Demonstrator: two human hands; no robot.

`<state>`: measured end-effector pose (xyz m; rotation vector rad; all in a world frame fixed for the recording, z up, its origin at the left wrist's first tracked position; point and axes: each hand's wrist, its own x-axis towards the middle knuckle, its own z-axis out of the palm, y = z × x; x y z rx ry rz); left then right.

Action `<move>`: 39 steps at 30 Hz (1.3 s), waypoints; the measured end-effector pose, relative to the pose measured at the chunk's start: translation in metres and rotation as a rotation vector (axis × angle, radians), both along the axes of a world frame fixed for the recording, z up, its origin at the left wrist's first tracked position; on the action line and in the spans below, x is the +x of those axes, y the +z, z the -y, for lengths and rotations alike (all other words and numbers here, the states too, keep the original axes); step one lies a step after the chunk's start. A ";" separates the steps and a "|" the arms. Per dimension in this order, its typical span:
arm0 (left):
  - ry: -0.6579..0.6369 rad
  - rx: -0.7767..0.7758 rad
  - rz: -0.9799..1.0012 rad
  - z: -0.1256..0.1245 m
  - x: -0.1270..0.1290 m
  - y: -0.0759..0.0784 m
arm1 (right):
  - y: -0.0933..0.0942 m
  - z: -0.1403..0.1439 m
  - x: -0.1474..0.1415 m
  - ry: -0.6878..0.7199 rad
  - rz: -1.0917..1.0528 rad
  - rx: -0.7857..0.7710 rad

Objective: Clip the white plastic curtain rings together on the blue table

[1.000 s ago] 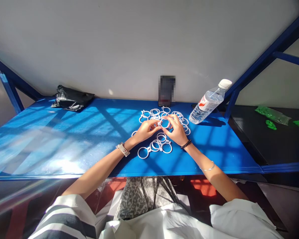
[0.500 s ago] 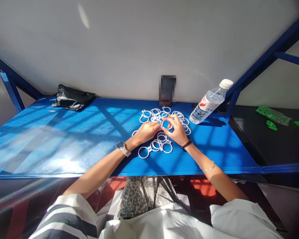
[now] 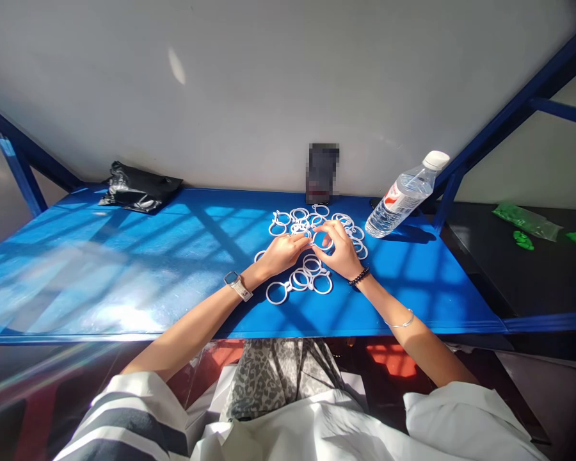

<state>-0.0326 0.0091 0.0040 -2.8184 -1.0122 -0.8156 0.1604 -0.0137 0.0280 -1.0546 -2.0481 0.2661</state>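
Observation:
A white plastic curtain ring (image 3: pixel 324 249) is held over the blue tabletop between my two hands. My right hand (image 3: pixel 344 253) curls around its right side, thumb and fingers gripping the rim. At the ring's left side, the fingertips of my left hand (image 3: pixel 283 255) are pinched together, close to the small eyelet; what exactly they hold is too small to tell. Several more white curtain rings (image 3: pixel 299 279) lie in front of my hands, some overlapping. Behind them spreads another loose group of rings (image 3: pixel 279 228), partly covered by my fingers.
A tilted-looking water bottle (image 3: pixel 398 202) stands right of the rings. A dark pixelated object (image 3: pixel 322 171) leans on the wall behind. Toward the back left of the blue table (image 3: pixel 125 275) lies a black plastic bag (image 3: pixel 141 187). Green items in clear plastic (image 3: pixel 528 221) rest on a dark surface at right.
Hardly anything differs. Both hands stay at the same ring, and the camera view has shifted very slightly.

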 end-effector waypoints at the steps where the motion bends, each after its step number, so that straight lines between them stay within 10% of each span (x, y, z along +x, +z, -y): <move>1: 0.003 -0.002 0.004 0.000 0.000 0.001 | 0.000 0.000 0.000 0.005 0.002 -0.005; 39: 0.066 -0.032 -0.029 0.005 0.001 0.010 | -0.006 -0.002 0.001 -0.011 0.009 -0.042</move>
